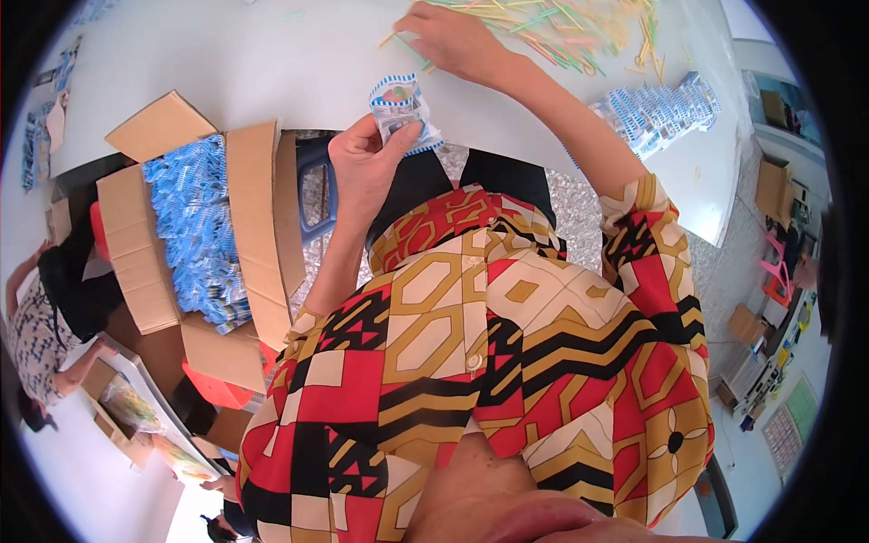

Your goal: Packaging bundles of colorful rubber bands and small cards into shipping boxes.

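My left hand (369,152) pinches a small blue-and-white striped plastic packet (398,104) between thumb and fingers, at the table's near edge. Beyond it, my right hand (453,41) is reached out low over the white table (299,54), fingers curled and pinched together. Thin yellow and green ends poke out from under its fingers, so it seems to grip thin coloured sticks (389,39); how many is hidden. A loose heap of thin yellow, green and orange sticks (561,36) spreads to the right of that hand.
An open cardboard box (258,190) full of blue packets (195,226) stands left of me, by a blue stool (316,195). A row of stacked packets (661,109) lies on the table's right side. Another person (54,326) is at far left. Cartons (774,190) stand at right.
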`<state>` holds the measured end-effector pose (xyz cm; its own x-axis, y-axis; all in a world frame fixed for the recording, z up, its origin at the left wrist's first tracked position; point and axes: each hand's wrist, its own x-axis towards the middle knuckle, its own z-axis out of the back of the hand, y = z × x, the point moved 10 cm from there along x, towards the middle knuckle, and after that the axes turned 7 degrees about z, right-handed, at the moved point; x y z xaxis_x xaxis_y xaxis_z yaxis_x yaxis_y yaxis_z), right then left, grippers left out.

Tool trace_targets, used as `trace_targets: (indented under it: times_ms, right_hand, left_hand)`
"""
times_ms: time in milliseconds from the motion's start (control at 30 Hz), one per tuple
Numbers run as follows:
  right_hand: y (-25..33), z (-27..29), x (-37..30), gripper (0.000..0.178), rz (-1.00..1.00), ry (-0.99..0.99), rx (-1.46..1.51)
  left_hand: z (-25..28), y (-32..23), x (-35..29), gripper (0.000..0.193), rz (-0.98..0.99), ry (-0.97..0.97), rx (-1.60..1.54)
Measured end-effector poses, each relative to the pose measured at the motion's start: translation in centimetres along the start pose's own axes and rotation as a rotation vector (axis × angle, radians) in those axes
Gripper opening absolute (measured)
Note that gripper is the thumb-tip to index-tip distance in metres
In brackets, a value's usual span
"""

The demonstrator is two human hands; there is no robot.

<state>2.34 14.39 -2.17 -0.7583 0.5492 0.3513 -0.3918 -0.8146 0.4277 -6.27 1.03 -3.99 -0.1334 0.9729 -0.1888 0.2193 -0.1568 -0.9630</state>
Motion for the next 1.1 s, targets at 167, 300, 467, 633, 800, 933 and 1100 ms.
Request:
trace_targets:
  times_ms: [167,300,467,633,800,933,1100]
  right_hand:
    - [1.3,-1.3,1.6,0.016,0.231,0.019,-0.176]
    - [-0.8,-3.4,2.9,0.014,0.237,0.103,-0.207]
    - [-3.3,-5.6,4.3,0.007,0.309,0.178,-0.231]
    - [-2.5,-6.3,4.5,0.008,0.343,0.383,-0.247]
    - [5.4,-1.1,1.9,0.008,0.622,0.315,-0.578]
    - [3.6,-2.4,1.5,0.008,0.631,0.365,-0.651]
    - [-0.2,-3.7,0.9,0.009,0.478,0.421,-0.277]
  left_hand:
    - [0.5,-0.1,-0.1,0.018,-0.007,-0.004,0.039]
    - [1.1,-0.1,-0.5,0.018,0.000,-0.031,0.026]
    - [0.8,0.1,-0.5,0.017,0.006,-0.029,0.012]
    - [1.3,0.2,-0.7,0.017,-0.001,-0.044,0.008]
    - [1.3,-0.1,-0.9,0.018,-0.029,-0.032,0.018]
    - [0.6,-0.1,-0.9,0.019,0.000,-0.007,0.023]
    - [0.3,0.6,-0.9,0.018,0.004,-0.005,-0.001]
